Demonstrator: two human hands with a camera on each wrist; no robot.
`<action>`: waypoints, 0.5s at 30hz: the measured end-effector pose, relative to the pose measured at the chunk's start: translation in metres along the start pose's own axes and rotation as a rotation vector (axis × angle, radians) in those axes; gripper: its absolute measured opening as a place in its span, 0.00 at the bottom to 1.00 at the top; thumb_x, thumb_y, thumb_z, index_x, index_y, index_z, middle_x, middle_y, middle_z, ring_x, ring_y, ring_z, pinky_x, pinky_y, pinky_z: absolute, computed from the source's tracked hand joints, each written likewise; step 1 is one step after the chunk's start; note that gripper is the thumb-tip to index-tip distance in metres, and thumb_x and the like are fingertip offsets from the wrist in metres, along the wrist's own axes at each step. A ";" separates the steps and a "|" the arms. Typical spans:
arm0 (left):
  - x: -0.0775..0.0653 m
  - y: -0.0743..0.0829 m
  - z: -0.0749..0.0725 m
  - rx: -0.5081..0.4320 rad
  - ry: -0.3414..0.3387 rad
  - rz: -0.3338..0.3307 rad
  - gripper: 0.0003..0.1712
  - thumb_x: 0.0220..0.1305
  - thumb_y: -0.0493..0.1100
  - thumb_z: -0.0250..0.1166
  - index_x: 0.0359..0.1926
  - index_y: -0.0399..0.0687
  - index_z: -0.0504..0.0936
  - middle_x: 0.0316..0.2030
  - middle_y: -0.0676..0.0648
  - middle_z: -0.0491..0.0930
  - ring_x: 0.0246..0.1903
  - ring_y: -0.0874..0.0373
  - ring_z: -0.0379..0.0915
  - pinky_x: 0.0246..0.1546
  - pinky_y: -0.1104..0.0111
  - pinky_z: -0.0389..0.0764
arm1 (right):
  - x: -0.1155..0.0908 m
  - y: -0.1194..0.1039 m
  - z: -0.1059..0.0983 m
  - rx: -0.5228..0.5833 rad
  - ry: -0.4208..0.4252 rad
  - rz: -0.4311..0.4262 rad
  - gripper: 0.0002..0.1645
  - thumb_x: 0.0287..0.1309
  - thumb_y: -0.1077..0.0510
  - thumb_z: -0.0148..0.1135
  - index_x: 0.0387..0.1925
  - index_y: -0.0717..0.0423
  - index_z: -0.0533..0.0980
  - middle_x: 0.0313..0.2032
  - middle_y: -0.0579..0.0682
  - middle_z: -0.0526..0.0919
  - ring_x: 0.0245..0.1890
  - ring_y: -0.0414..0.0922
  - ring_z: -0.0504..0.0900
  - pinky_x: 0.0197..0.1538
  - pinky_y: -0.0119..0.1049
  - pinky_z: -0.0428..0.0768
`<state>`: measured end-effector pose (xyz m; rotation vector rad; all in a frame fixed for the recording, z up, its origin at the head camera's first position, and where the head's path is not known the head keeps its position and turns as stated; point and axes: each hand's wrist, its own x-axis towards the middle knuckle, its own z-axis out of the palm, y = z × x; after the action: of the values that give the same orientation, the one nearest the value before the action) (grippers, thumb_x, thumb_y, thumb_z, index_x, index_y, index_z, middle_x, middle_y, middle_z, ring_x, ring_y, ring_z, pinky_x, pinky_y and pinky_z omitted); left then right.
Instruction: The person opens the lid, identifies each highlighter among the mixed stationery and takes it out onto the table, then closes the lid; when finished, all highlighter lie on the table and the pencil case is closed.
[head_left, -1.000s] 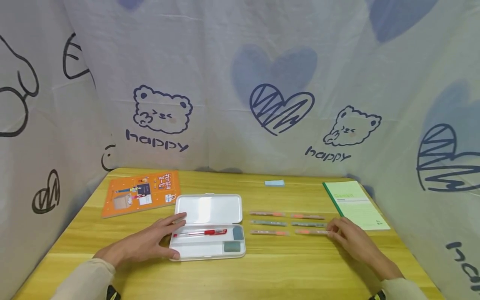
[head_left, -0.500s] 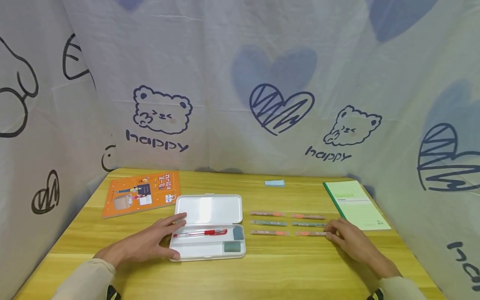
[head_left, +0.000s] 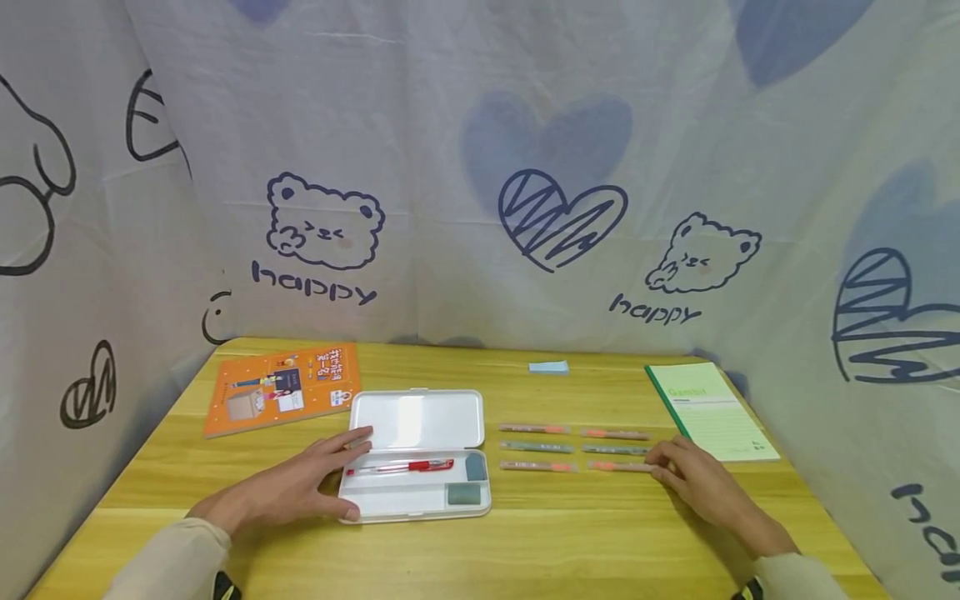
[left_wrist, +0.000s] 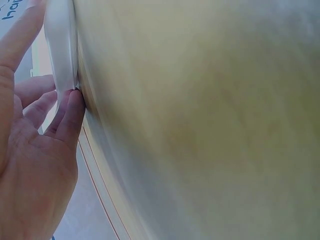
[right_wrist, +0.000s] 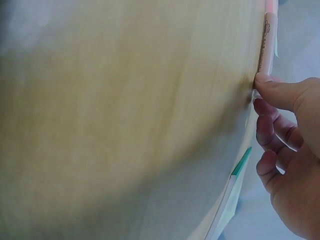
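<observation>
An open white pencil case (head_left: 397,502) lies in front of me, its lid folded back. My left hand (head_left: 288,485) holds its left end, thumb at the near corner and fingers by the hinge side; the left wrist view shows the fingertips at the case's edge (left_wrist: 62,45). Inside are a red pen (head_left: 431,464) and two grey-green blocks (head_left: 464,493). To the right, slim pens lie in two columns. My right hand (head_left: 701,483) pinches the right end of the nearest right-hand pen (head_left: 618,466), brownish with an orange part; thumb and forefinger meet on this pen (right_wrist: 267,47) in the right wrist view.
Other pens, such as a green one (head_left: 537,447), lie beside the case. An orange book (head_left: 281,387) is at the back left, a pale green notebook (head_left: 716,408) at the right. A small blue slip (head_left: 549,367) lies near the back edge; a printed curtain (head_left: 435,250) encloses the table.
My right hand has shifted very slightly left with the pen end between its fingers. The left hand and the pencil case have stayed in place.
</observation>
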<state>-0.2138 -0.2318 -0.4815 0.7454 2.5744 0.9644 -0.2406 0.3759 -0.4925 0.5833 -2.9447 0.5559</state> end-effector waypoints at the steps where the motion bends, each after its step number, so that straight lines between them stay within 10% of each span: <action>1: 0.000 0.000 0.000 -0.002 -0.001 -0.001 0.55 0.66 0.64 0.76 0.83 0.41 0.66 0.88 0.41 0.50 0.84 0.28 0.44 0.80 0.28 0.53 | 0.000 0.000 0.000 -0.002 0.004 -0.004 0.05 0.72 0.58 0.71 0.46 0.45 0.85 0.39 0.37 0.79 0.35 0.29 0.73 0.37 0.32 0.77; 15: 0.000 0.000 0.000 -0.006 0.001 -0.003 0.55 0.66 0.64 0.76 0.83 0.41 0.66 0.88 0.41 0.50 0.85 0.27 0.44 0.80 0.28 0.53 | 0.000 0.002 0.001 0.010 -0.007 0.005 0.07 0.72 0.56 0.71 0.49 0.46 0.86 0.42 0.38 0.81 0.37 0.30 0.73 0.37 0.32 0.77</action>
<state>-0.2134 -0.2316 -0.4817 0.7396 2.5712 0.9714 -0.2415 0.3772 -0.4942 0.5805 -2.9519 0.5702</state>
